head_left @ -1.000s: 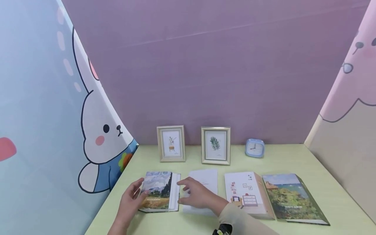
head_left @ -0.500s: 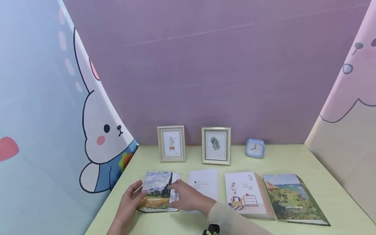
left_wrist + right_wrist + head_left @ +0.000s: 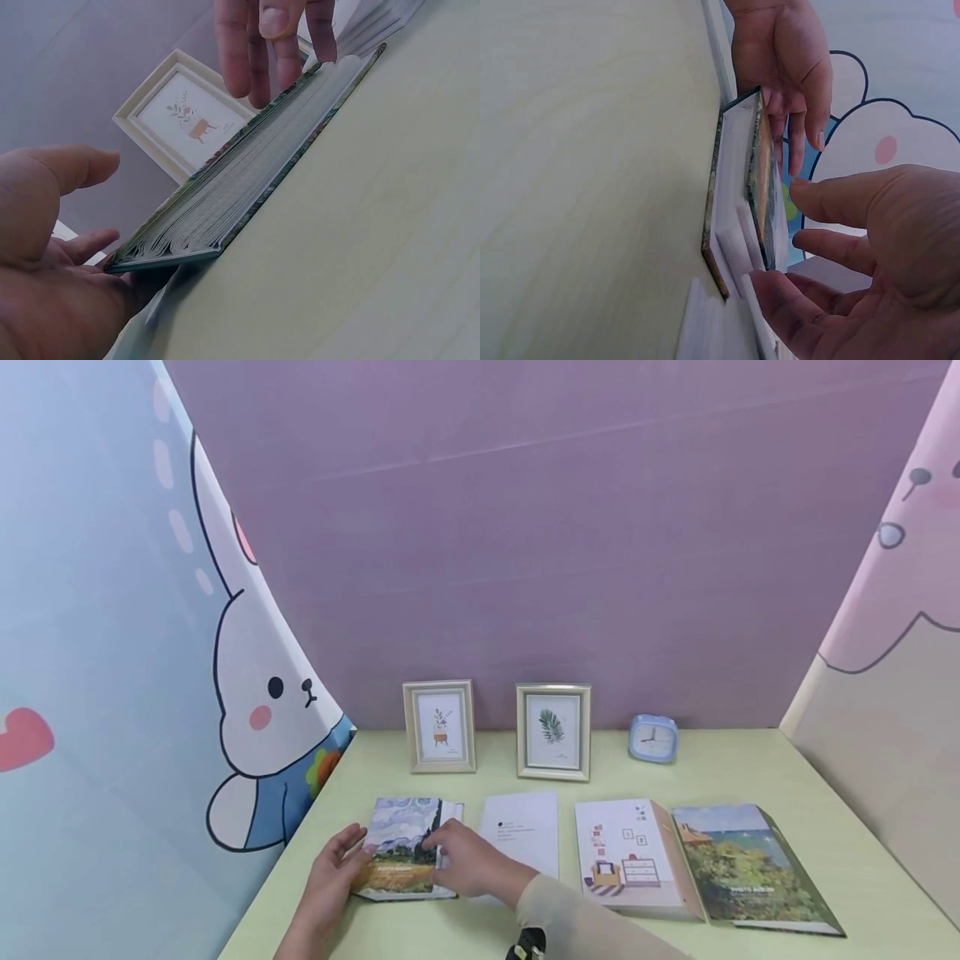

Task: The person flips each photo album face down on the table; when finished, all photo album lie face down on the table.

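Observation:
A photo album (image 3: 397, 852) with a painted wheat-field cover lies on the table, its white page edges showing along the right side. My left hand (image 3: 330, 877) rests at the album's spine side; in the left wrist view its thumb stands up, apart from the cover, while the fingers lie along the spine. My right hand (image 3: 472, 860) reaches over the album's right edge. The right wrist view has its fingertips (image 3: 769, 281) right at the cover's free edge, with the thumb raised away from them. The cover sits slightly raised over the pages (image 3: 735, 180).
To the right lie a white book (image 3: 521, 822), partly behind the right arm, a thick book with a furniture drawing (image 3: 622, 860) and another photo album (image 3: 750, 860). Two picture frames (image 3: 439, 727) and a blue clock (image 3: 652, 739) stand along the back of the table.
My right hand has moved left from beside the album to over its right edge, uncovering more of the white book. My left hand has stayed nearly in place at the spine.

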Available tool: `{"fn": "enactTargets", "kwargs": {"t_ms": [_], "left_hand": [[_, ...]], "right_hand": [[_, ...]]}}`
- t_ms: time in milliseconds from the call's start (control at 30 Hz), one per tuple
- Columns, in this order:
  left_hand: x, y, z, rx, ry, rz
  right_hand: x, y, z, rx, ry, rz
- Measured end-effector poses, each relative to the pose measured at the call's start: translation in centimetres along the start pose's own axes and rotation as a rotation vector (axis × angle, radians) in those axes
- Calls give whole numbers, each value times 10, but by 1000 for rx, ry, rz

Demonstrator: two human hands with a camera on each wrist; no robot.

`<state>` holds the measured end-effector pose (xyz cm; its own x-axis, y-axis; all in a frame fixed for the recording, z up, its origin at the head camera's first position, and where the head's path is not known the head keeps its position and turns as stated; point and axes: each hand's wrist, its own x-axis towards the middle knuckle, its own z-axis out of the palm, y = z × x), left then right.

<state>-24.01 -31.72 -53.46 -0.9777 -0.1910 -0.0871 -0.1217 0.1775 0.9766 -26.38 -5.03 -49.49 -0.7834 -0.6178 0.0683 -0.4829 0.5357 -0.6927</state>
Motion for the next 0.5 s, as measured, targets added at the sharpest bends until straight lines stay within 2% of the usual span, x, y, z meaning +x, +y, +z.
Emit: {"fn": "enactTargets", "kwargs": {"t_ms": [233, 500], "left_hand": [[0, 0, 1, 33, -23, -17], [-2, 1, 2, 2, -40, 8]], "right_hand": [[5, 2, 5, -8, -2, 15], [7, 6, 12, -70, 14, 22]]}}
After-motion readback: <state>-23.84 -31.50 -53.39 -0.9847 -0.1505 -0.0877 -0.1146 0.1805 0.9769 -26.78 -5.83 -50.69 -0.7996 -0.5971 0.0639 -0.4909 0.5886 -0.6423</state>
